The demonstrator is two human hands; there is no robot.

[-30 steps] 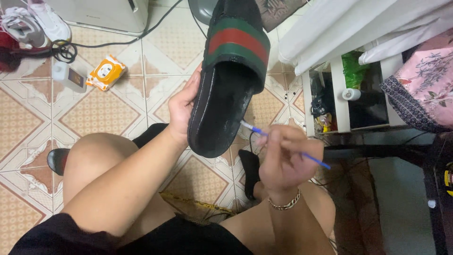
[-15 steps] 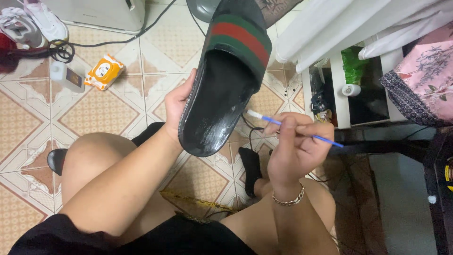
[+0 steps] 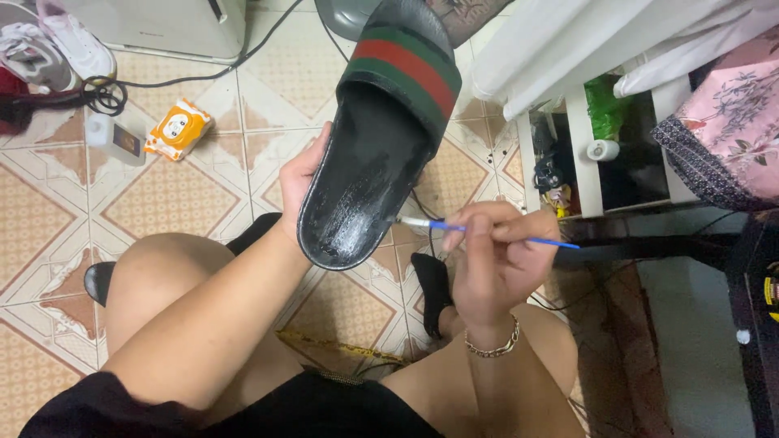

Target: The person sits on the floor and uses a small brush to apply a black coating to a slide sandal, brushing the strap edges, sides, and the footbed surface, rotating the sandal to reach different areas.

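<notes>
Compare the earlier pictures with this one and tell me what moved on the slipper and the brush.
The right hand has swung the blue-handled brush from a steep slant to nearly level, its white tip now at the right edge of the black slide sandal. The left hand keeps the same grip on the sandal's left edge, sole side still facing up. The orange packet on the tiled floor has not moved.

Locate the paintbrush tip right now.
In the head view, right of centre: the right hand holds the blue paintbrush, its white tip at the right edge of the black slide sandal, which the left hand grips from the left.
</notes>
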